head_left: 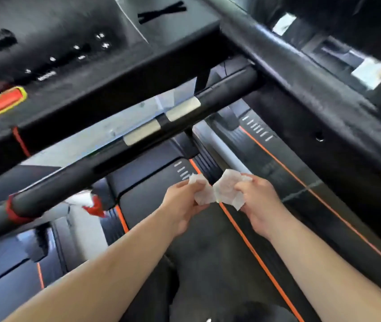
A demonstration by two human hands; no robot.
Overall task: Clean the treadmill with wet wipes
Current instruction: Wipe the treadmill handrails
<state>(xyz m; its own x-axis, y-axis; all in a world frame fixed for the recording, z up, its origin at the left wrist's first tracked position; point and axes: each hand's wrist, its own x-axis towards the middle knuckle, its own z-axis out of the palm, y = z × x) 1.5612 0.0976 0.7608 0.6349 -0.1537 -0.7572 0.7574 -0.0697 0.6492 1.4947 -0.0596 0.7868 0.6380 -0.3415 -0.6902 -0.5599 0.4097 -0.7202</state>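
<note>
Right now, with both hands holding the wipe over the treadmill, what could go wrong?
1. The wipe, pinched between the left hand and the right hand, looks bunched; pulled harder, it may tear.
2. Wiping the console wet could press the red stop button by accident.
3. Moisture might stay on the silver sensor pads of the handlebar.

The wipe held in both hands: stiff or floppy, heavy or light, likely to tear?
Probably floppy: the wipe crumples and sags between the left hand and right hand. Likely light, since fingertip pinches alone hold it up. Possibly tearable if pulled apart hard, as it looks thin.
</note>
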